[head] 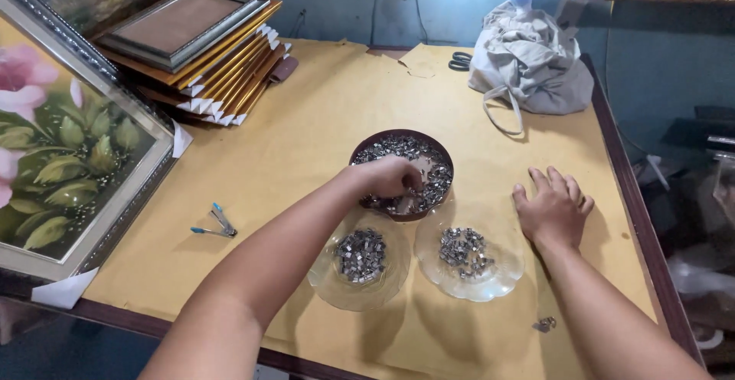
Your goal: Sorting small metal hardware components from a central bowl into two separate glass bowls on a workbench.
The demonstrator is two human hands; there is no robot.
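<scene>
Along the left edge of the table [306,119] leans a flower painting [69,142] in a silver frame, with stacked gilt frames [207,50] behind it and a small blue-handled tool [218,223] lying loose on the brown paper. Left hand [392,177] is down inside the dark round bowl [440,158], fingers curled among the small metal clips [402,148]; whether it pinches any, cannot tell. Just below sit two clear glass dishes, left dish [325,276] and right dish [501,269], each holding a small heap of clips, rims nearly touching the bowl. Right hand [553,208] lies flat, fingers spread, holding nothing, beside the right dish. Risks, as I judge: the forearm crosses low over the left dish and could nudge it; clips could drop between containers, as one stray clip [544,324] near the front edge already suggests. Grey cloth bag [528,66] and scissors [459,60] sit well apart at the back.
</scene>
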